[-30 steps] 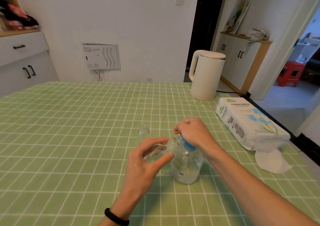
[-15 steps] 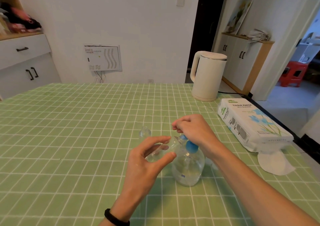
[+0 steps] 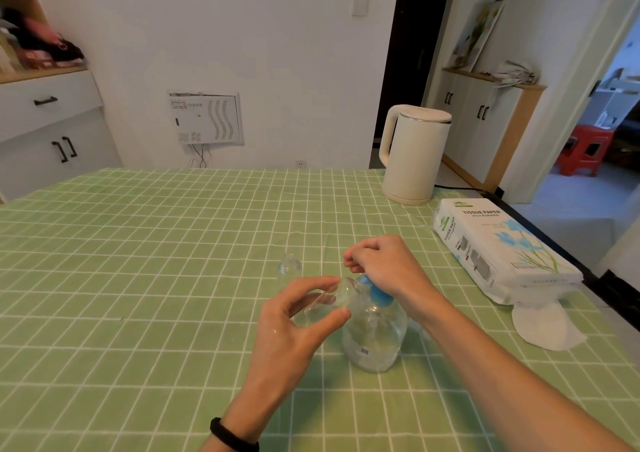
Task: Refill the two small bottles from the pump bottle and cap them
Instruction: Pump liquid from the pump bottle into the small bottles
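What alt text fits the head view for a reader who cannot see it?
The left hand holds a small clear bottle tilted to the blue spout of a pump bottle, whose top the right hand grips. A second small bottle stands behind on a green table.

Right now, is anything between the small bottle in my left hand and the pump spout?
Nothing visible does. The left hand holds the small bottle tilted, its mouth right at the blue pump head, which sits under the right hand.
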A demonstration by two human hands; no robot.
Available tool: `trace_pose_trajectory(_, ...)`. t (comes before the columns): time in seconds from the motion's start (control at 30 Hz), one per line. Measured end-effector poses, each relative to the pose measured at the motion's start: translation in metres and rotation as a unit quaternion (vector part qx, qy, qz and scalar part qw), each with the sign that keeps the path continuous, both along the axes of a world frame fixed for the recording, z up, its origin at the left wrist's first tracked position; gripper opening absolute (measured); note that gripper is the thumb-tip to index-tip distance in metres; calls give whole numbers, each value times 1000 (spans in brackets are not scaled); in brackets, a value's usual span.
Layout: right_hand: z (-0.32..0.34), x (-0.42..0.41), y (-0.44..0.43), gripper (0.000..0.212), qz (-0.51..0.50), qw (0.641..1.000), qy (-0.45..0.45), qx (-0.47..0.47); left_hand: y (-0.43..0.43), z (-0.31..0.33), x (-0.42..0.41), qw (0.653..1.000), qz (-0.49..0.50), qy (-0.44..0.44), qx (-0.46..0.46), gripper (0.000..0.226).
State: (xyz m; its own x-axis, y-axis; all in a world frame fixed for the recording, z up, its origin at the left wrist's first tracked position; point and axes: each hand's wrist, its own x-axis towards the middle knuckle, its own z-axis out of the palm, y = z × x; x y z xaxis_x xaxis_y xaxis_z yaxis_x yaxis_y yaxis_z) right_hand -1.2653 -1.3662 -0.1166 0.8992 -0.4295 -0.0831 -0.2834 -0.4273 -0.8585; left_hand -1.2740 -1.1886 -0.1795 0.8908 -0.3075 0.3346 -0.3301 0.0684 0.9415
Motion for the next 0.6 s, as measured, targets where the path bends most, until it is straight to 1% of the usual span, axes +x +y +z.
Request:
trace_pose_trajectory(0.17,7,3,0,26,21,999,-40,-4,1,7,2,1000,-8,-20,-5,37)
trace_pose_trajectory(0.3,4,4,-2,26,38,997,-53,47,0,5,2,1000,-7,-27,-8,39)
trace_pose_trajectory(0.43,-2,5,-5,25,44,997,-44,46,-2,-2,4,999,-1,-32,-3,40)
trace_pose_trajectory(0.6,-5,3,-6,24,39,997,-40,50,-1,-3,1,1000,-7,-20,-12,37)
